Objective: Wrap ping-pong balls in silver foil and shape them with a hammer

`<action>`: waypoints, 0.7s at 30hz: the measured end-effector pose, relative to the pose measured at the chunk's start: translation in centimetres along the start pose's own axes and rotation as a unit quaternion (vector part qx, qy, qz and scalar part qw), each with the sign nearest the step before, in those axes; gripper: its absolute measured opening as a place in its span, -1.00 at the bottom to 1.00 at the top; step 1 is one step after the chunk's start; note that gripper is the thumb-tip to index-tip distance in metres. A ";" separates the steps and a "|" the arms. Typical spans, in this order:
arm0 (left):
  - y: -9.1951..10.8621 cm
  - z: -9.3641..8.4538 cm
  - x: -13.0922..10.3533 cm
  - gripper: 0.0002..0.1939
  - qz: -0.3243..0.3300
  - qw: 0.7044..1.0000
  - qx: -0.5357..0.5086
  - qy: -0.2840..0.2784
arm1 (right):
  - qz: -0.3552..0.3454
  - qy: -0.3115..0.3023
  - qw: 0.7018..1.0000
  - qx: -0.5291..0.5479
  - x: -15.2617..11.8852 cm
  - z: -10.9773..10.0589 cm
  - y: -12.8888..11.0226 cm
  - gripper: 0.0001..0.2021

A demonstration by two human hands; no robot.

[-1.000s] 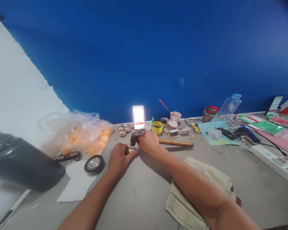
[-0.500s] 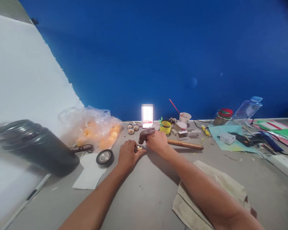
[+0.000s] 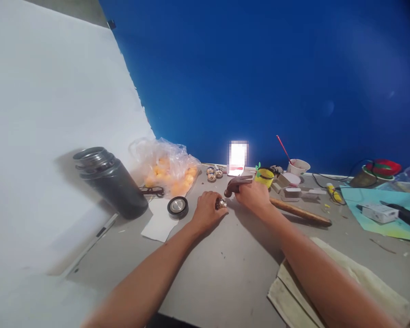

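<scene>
My left hand [image 3: 206, 210] is curled around a shiny metallic ball [image 3: 221, 203] on the grey table, fingers and thumb gripping its left side. In my right hand [image 3: 255, 196] is a claw hammer [image 3: 300, 212], held close to its head. The hammer's dark head points left, just above and to the right of the ball, and its wooden handle sticks out to the right past my wrist. Several similar shiny balls [image 3: 212, 174] sit grouped farther back by the wall.
At left lean a dark flask [image 3: 114, 184], its black lid [image 3: 178, 207] on white paper [image 3: 159, 223], and a plastic bag of orange balls [image 3: 171, 171]. Behind my right hand stand a yellow cup [image 3: 265, 176] and a white cup [image 3: 298, 167]. Beige cloth [image 3: 345, 278] lies under my right forearm.
The view has swung left, so everything appears farther right in the picture. My left hand still grips the ball, and my right hand still holds the hammer beside it.
</scene>
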State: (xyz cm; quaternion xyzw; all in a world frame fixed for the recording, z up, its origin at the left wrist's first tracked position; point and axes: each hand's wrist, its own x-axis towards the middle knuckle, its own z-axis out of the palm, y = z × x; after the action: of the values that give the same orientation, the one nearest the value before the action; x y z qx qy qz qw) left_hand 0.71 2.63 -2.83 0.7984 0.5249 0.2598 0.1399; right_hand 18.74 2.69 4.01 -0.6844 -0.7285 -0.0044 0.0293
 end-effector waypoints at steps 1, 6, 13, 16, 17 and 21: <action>0.0 0.0 0.1 -0.71 -0.005 1.000 0.008 0.008 | 0.007 0.015 1.000 -0.002 -0.1 0.0 -0.1 -0.65; -0.1 -0.1 0.4 -0.62 -0.011 0.998 0.058 0.020 | -0.006 0.050 0.999 -0.001 -0.5 0.0 -0.9 -0.66; 0.1 -0.1 0.6 -0.65 0.001 0.998 0.062 0.017 | -0.012 0.053 0.999 -0.006 -0.5 0.0 -1.0 -0.66; 0.1 0.0 0.5 -0.67 0.000 0.998 0.061 0.016 | -0.016 0.039 0.999 -0.011 -0.5 -0.1 -0.9 -0.68; 0.0 0.1 0.5 -0.68 0.000 0.998 0.061 0.017 | -0.019 0.030 0.999 -0.013 -0.4 -0.1 -0.8 -0.69; -0.7 0.5 0.6 -0.71 0.024 0.998 0.047 0.037 | -0.006 0.042 0.999 -0.008 -0.4 -0.5 -0.6 -0.66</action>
State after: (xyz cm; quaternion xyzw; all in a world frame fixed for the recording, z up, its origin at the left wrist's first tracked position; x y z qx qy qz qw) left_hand 0.65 3.46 -3.44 0.8063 0.5221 0.2671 0.0767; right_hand 18.22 2.27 4.47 -0.6793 -0.7308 -0.0391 0.0550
